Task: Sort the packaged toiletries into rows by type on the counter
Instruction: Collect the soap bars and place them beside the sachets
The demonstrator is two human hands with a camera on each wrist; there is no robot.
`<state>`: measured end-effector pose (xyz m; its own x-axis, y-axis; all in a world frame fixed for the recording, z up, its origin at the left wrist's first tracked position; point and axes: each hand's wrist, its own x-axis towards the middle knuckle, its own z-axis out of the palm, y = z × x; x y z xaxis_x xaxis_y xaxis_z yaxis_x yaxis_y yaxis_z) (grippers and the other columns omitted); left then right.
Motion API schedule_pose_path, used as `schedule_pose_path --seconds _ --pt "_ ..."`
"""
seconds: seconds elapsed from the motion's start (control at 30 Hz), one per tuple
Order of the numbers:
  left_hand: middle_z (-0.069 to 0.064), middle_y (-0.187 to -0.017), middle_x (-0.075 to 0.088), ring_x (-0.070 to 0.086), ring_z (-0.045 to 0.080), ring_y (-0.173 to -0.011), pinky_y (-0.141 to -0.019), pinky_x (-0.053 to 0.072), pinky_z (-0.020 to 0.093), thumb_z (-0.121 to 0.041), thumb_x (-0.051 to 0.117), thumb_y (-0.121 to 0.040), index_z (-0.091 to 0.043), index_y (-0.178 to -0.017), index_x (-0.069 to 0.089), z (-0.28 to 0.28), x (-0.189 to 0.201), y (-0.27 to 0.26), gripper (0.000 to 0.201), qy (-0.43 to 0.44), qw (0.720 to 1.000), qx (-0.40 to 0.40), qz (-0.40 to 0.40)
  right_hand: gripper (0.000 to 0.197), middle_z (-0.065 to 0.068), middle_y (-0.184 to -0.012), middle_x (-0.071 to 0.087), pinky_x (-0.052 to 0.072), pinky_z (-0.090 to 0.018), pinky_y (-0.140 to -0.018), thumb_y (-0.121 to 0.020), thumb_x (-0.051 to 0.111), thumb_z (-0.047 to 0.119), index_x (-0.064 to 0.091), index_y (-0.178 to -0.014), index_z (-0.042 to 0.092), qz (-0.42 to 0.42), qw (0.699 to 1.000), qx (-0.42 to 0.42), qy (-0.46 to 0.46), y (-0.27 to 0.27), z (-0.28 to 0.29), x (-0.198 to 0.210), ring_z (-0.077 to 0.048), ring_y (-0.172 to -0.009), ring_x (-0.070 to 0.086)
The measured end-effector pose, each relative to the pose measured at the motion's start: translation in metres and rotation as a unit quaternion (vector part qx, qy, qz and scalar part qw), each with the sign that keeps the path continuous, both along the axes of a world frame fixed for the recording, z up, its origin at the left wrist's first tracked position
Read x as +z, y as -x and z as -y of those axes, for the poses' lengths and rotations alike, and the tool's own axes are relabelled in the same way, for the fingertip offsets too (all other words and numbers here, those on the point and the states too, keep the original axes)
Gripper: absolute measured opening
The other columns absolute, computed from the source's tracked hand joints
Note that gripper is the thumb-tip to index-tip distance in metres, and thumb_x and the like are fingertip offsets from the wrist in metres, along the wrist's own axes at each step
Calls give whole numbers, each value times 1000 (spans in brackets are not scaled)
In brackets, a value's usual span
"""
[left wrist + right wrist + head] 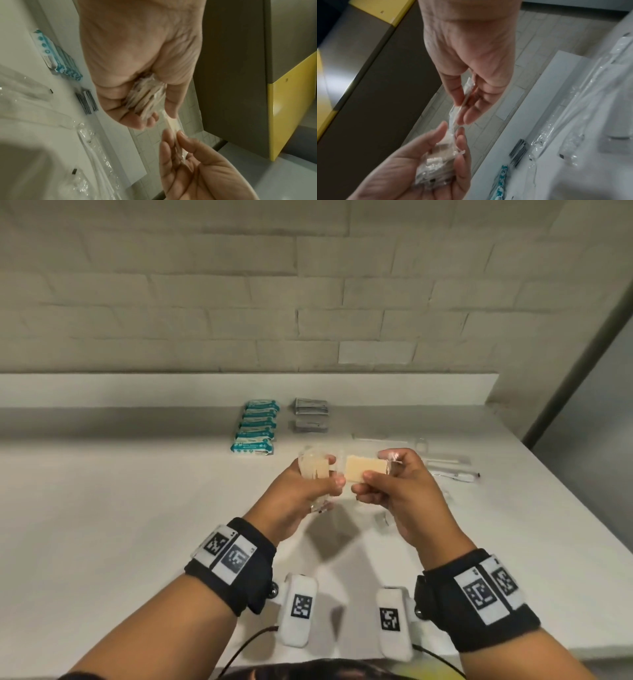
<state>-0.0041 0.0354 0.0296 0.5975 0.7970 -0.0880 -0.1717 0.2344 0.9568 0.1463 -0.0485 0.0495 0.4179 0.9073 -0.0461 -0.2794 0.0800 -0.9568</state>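
Above the white counter (137, 508), my left hand (334, 471) grips a stack of clear-wrapped beige packets (313, 470), also seen in the left wrist view (145, 97). My right hand (376, 466) pinches a single beige packet (364, 469) by its right end. That packet's left end reaches the left fingertips beside the stack (436, 162). A row of teal packets (255, 428) lies at the back of the counter. Two small piles of grey sachets (310, 414) sit just to their right.
Several long items in clear wrap (445, 462) lie loose on the counter's right side, behind and below my right hand. A raised white ledge (137, 388) and a brick wall (205, 285) close off the back. The counter's right edge (565, 508) runs diagonally.
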Motion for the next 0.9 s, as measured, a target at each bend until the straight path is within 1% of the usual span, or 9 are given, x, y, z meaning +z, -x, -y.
schedule_pose_path --seconds 0.1,0.23,0.3,0.47,0.6,0.67,0.73,0.83,0.9 --pt "7 -90 64 63 19 -75 -63 51 29 -5 75 -72 -14 -111 58 7 1 -12 43 -2 1000 12 -1 42 -19 -90 62 57 -32 -66 -80 64 -14 47 -103 17 8 998 39 41 -7 11 -3 -28 -63 68" --pt "4 -88 65 62 15 -70 -59 48 27 -1 72 -80 -19 -104 60 18 6 -36 33 -71 995 23 -65 46 -5 -85 60 53 -32 -72 -75 78 3 58 -112 23 211 974 27 82 -25 27 -5 -19 -76 61" --pt "1 -87 64 60 14 -72 -57 47 25 -5 77 -77 -24 -102 60 25 9 -49 35 -117 988 20 -103 37 -3 -91 64 52 -26 -74 -75 80 14 67 -108 23 292 953 21 83 -42 33 3 -12 -77 59" --pt "-1 -82 62 58 10 -64 -50 45 20 -1 77 -75 -21 -99 60 38 16 -89 36 -121 987 -12 -106 11 -1 -70 67 41 -20 -58 -77 78 13 70 -84 10 334 926 104 140 -89 45 24 -9 -62 52" --pt "-3 -79 65 65 9 -68 -60 52 25 2 75 -75 -14 -107 59 49 8 -112 39 -83 992 -49 -83 11 -4 -65 63 41 -24 -55 -74 77 3 69 -80 2 345 911 137 180 -120 52 25 -11 -56 53" --pt "2 -83 66 66 15 -74 -68 53 29 -1 74 -78 -10 -113 58 54 4 -122 39 -55 993 -62 -82 8 -7 -61 62 46 -27 -56 -73 75 -3 67 -75 0 350 907 119 203 -135 54 21 -15 -54 55" --pt "7 -88 67 67 19 -76 -67 56 30 -6 68 -85 -7 -116 58 55 1 -128 33 -13 996 -58 -72 11 -11 -59 63 51 -29 -58 -74 72 -5 65 -68 2 379 888 85 246 -150 54 16 -19 -53 57" --pt "10 -102 71 70 23 -87 -71 59 31 -5 53 -93 -4 -115 62 50 -6 -129 24 103 993 -45 -23 3 -22 -67 66 58 -37 -65 -78 64 -6 67 -78 -7 385 867 97 301 -166 56 3 -28 -56 61" --pt "13 -104 71 68 27 -94 -79 56 32 -3 51 -92 -2 -111 64 47 -11 -128 23 133 990 -44 -10 14 -28 -81 70 59 -41 -74 -81 62 -2 68 -88 -12 423 822 142 354 -170 56 -10 -33 -65 66"
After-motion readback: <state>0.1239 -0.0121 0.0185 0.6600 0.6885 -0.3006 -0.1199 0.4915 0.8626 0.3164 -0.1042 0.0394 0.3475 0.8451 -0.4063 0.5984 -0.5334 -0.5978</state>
